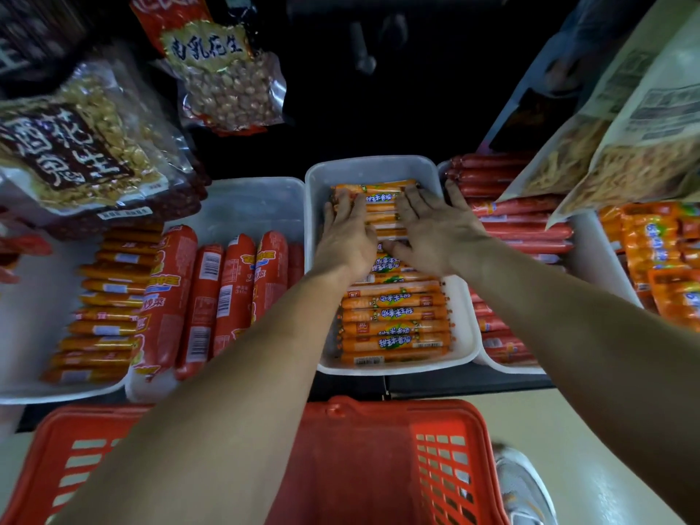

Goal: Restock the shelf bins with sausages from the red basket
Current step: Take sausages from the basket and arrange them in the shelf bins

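A white shelf bin [378,168] in the middle holds rows of orange corn sausages [394,327] lying crosswise. My left hand [346,236] and my right hand [435,229] lie side by side, palms down, on the sausages in the far half of that bin, fingers straight and pressing on them. The red basket [363,464] stands below the shelf edge, under my forearms. Its inside shows bare red plastic where my arms do not cover it.
A white bin [246,206] on the left holds thick red sausages [200,297] and thin orange ones [106,312]. Bins on the right hold red sausages [519,217] and orange packs [659,252]. Snack bags [83,145] hang above. A shoe [522,486] is by the basket.
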Demonstrator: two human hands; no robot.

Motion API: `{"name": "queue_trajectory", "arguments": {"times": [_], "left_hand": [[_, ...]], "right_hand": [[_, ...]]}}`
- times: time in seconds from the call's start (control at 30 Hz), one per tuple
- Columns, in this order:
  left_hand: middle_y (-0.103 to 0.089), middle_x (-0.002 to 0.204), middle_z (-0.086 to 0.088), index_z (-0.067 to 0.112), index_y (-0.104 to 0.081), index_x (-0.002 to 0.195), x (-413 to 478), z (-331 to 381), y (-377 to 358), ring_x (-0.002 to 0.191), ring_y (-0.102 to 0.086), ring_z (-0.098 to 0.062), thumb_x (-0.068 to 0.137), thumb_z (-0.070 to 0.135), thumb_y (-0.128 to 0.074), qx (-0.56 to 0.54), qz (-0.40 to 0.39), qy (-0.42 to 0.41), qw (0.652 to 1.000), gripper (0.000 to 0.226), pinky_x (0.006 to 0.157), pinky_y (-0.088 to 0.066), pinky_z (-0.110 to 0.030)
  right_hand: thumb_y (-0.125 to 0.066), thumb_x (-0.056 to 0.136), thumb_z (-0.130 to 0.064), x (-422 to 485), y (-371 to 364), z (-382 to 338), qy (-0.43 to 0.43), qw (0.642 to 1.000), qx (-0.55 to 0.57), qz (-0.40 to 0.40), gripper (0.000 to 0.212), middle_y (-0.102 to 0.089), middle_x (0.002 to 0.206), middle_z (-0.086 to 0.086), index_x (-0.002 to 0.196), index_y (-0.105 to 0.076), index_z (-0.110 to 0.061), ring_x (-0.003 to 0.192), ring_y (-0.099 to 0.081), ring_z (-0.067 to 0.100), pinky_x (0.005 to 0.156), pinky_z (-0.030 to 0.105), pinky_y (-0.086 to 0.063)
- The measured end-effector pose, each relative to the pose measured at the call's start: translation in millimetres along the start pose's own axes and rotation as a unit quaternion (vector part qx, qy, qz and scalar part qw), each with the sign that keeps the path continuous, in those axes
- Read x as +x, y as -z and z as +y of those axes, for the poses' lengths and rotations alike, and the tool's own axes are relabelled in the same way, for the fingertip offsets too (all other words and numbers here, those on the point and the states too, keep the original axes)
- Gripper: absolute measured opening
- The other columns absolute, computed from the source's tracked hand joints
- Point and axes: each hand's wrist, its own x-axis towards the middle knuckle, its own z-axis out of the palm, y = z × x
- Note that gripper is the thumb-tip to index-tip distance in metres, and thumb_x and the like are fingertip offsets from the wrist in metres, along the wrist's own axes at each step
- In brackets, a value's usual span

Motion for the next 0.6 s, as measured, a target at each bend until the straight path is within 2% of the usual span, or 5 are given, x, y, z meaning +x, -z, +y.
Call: {"name": "queue_trajectory", "arguments": {"times": [0.13,0.27,0.33,0.47,0.6], "left_hand": [[0.007,0.167,0.006,0.027,-0.008,0.16,-31,11,25,0.153,-0.002,-0.018,0.104,0.026,-0.046,-0.055,-0.036,-0.015,0.998,0.067,0.123,-0.02,-0.042],[-0.029,0.16,0.012,0.033,-0.034,0.152,-89,9,73,0.139,-0.042,-0.017,0.101,0.036,-0.051,-0.023,-0.045,-0.074,0.996,0.054,0.112,-0.038,-0.037],[-0.038,0.156,0.008,0.029,-0.043,0.148,-121,-1,106,0.137,-0.044,-0.019,0.101,0.033,-0.05,0.04,-0.04,-0.072,0.996,0.047,0.11,-0.036,-0.032],[-0.043,0.154,0.0,0.021,-0.049,0.145,-180,-45,161,0.138,-0.043,-0.021,0.099,0.035,-0.05,0.179,-0.047,-0.039,0.982,0.048,0.111,-0.035,-0.031],[-0.047,0.15,-0.005,0.02,-0.052,0.141,-228,-95,190,0.135,-0.047,-0.026,0.097,0.04,-0.05,0.212,-0.048,0.028,0.976,0.049,0.109,-0.04,-0.037]], "right_hand": [[-0.025,0.097,-0.061,-25,10,-3,-0.003,0.998,0.046,0.033,0.077,-0.013,0.166,0.006,0.158,-0.013,-0.016,0.153,-0.006,0.02,0.122,0.052,0.004],[-0.032,0.098,-0.059,-64,40,-11,0.002,0.996,0.093,-0.017,0.074,-0.024,0.162,0.006,0.156,-0.02,-0.016,0.149,-0.021,0.026,0.122,0.052,-0.005],[-0.035,0.097,-0.059,-83,61,-21,0.008,0.994,0.098,-0.056,0.075,-0.025,0.161,0.007,0.156,-0.02,-0.015,0.147,-0.026,0.028,0.121,0.05,-0.013],[-0.039,0.096,-0.059,-116,107,-52,0.057,0.99,0.085,-0.094,0.072,-0.025,0.16,0.01,0.155,-0.026,-0.02,0.142,-0.032,0.033,0.116,0.047,-0.028],[-0.045,0.096,-0.054,-129,140,-96,0.107,0.987,0.086,-0.079,0.062,-0.029,0.156,0.009,0.149,-0.037,-0.022,0.137,-0.038,0.033,0.109,0.043,-0.037]]}}
